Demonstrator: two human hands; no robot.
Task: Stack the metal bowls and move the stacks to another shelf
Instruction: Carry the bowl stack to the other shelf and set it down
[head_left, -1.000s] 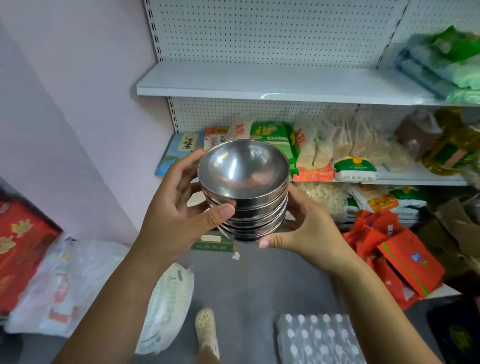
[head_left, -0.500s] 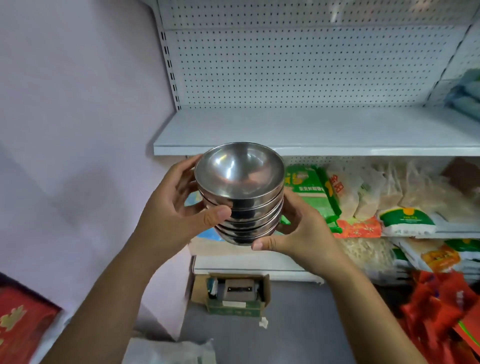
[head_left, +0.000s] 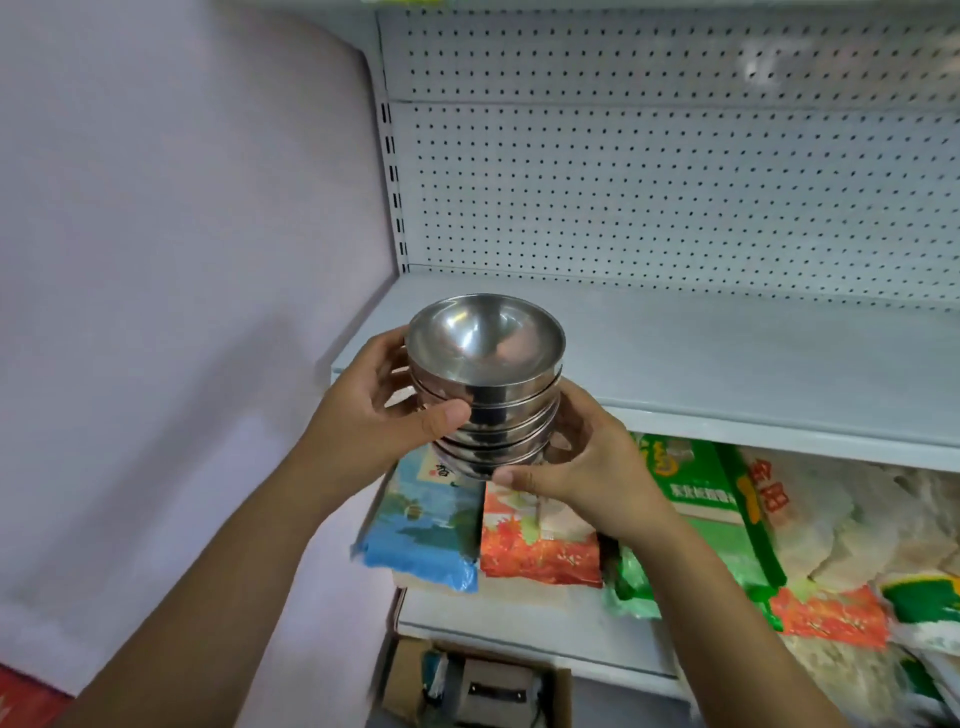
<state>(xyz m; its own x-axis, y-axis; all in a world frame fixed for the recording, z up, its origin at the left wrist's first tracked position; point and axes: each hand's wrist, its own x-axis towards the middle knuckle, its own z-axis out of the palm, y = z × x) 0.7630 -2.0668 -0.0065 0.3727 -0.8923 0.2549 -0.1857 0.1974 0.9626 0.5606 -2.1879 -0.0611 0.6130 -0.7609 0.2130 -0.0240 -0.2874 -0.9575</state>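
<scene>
The left thumb (head_left: 448, 415) lies flat across the front of the stack of metal bowls (head_left: 485, 387), pressed to the wall of a bowl near the middle. The other left fingers curl round the stack's far left side, partly hidden behind the rims. The right thumb (head_left: 519, 478) sits under the front of the lowest bowl, and the right fingers wrap up round the right side of the stack. So the left hand (head_left: 382, 415) and the right hand (head_left: 589, 467) both grip the stack, one on each side.

The bowls are nested upright, mouths up. Several rims show one below another, but the exact count is hard to tell. The top bowl's shiny inside faces the camera.

The stack is held in the air before the left front corner of a white shelf (head_left: 727, 358). Its base hangs below the line of the shelf's front edge, so it rests on nothing but the hands. Behind the shelf stands a white perforated back panel (head_left: 675, 182), and a pale lilac wall (head_left: 182, 208) runs along the left.

On the shelf below lie a blue packet (head_left: 421, 525), an orange packet (head_left: 537, 545), a green packet (head_left: 696, 493) and pale bags of noodles (head_left: 857, 519). A cardboard box (head_left: 467, 686) sits on the floor under them.
</scene>
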